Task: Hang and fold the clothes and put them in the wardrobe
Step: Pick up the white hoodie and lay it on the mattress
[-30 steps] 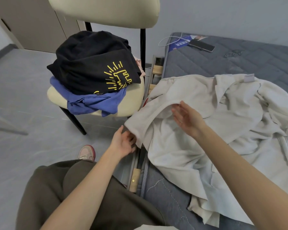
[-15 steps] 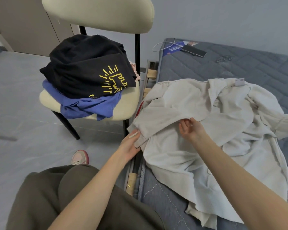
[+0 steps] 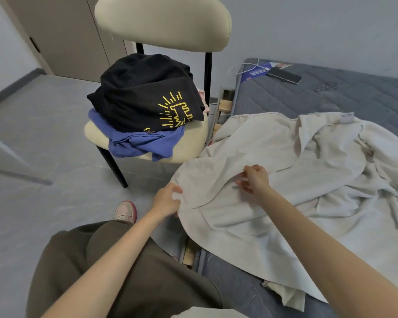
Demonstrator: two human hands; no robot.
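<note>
A cream-white garment point(image 3: 274, 175) lies spread and rumpled on the grey mattress point(image 3: 331, 95). My left hand point(image 3: 167, 199) grips its left edge where it hangs over the side of the bed. Farther right, my right hand point(image 3: 253, 179) pinches a fold of the same garment with curled fingers. A black T-shirt with a yellow print point(image 3: 145, 92) is piled on a blue garment point(image 3: 145, 143) on the cream chair point(image 3: 184, 145) to the left of the bed.
A phone point(image 3: 284, 75), a white cable point(image 3: 241, 68) and a blue leaflet point(image 3: 256, 73) lie at the mattress's far corner. Beige wardrobe doors point(image 3: 67, 35) stand at the back left. My knee in olive trousers point(image 3: 115, 260) and a pink shoe point(image 3: 125, 211) are below, on grey floor.
My right hand went from flat and open over the garment to pinching a fold. My left hand shifted along the garment's left edge and grips it. The view has shifted.
</note>
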